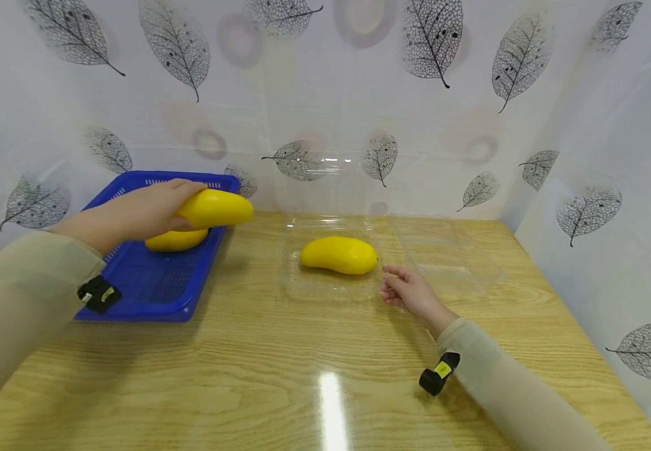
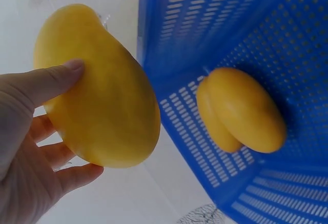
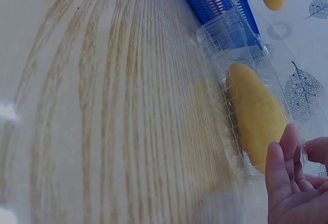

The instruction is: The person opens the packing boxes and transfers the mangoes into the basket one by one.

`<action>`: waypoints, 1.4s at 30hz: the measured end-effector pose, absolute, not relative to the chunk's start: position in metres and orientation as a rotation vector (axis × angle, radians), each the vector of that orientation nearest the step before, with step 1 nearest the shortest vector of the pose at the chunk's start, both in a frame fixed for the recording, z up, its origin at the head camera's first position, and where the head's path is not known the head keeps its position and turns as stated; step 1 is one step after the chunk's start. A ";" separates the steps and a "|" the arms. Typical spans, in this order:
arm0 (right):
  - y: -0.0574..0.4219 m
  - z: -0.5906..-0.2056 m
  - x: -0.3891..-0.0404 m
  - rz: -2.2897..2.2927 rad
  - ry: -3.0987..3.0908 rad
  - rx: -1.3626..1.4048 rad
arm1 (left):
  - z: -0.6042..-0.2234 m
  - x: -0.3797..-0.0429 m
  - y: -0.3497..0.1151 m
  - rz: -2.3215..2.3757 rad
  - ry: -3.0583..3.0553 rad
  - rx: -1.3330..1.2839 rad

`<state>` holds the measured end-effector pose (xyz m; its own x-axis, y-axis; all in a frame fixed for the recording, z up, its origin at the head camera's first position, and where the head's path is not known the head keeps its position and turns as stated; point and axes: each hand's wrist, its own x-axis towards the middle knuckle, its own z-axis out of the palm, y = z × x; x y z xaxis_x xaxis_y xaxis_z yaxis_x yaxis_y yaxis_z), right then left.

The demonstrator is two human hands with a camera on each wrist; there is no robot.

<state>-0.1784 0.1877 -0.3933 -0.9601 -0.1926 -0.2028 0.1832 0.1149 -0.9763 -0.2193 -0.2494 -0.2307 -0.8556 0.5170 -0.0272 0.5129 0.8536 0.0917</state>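
Observation:
My left hand (image 1: 159, 210) grips a yellow mango (image 1: 215, 208) above the right side of a blue basket (image 1: 187, 310). The left wrist view shows the thumb on one face of the fruit and the fingers beneath it. Two more mangoes (image 2: 246, 114) lie against each other in the basket. Another mango (image 1: 339, 255) lies on its side in a clear plastic clamshell box (image 1: 325, 291), whose lid (image 1: 325, 188) stands raised at the back. At the box's right edge, my right hand (image 1: 410, 294) pinches the rim between thumb and fingers.
A second clear plastic container (image 1: 449, 269) sits right of the box, behind the right hand. All stand on a wood-grain table (image 1: 269, 363). A leaf-printed white sheet (image 1: 331, 94) hangs behind the table and along its sides.

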 end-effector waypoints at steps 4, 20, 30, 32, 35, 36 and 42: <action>0.188 -0.393 -0.178 -1.924 2.116 -0.011 | -0.233 -0.224 -0.257 0.097 2.963 0.754; 0.187 -0.393 -0.177 -1.920 2.122 0.012 | -0.239 -0.234 -0.276 0.065 2.946 0.700; 0.187 -0.393 -0.178 -1.907 2.132 0.014 | -0.242 -0.237 -0.281 0.087 2.943 0.700; 0.187 -0.393 -0.178 -1.910 2.129 0.017 | -0.242 -0.238 -0.283 0.093 2.946 0.708; 0.187 -0.393 -0.178 -1.912 2.127 0.021 | -0.243 -0.239 -0.287 0.093 2.955 0.715; 0.187 -0.393 -0.178 -1.913 2.126 0.023 | -0.243 -0.240 -0.289 0.087 2.959 0.714; 0.187 -0.394 -0.179 -1.915 2.126 0.020 | -0.245 -0.243 -0.299 0.050 2.968 0.713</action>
